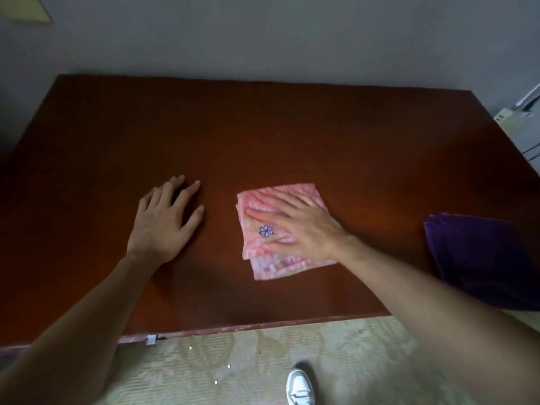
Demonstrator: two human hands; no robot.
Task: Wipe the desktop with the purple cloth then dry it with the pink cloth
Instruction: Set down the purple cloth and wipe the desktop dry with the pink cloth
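Shoe: a grey and white shoe (300,387) stands on the patterned floor (233,361), nearest the camera, below the desk's front edge.
Clip: a small white clip (152,339) sits on the desk's front edge, left of centre.
Desk: the reddish-brown desk (263,135) fills the middle of the view, its far edge against the grey wall (263,39).
Right hand: the right hand (301,226) lies flat on the pink cloth (264,258), fingers straight and spread, pressing down, gripping nothing.
Pink cloth: folded, with a small purple flower mark, it lies near the centre of the desk, toward the front.
Left hand: the left hand (163,220) rests palm-down on bare wood, fingers loosely spread, holding nothing, apart from the pink cloth.
Purple cloth: the purple cloth (482,258) lies folded at the desk's right front corner, well apart from both hands.
Far right: pale objects and cables (526,112) sit beyond the desk's right edge, too blurred to identify.
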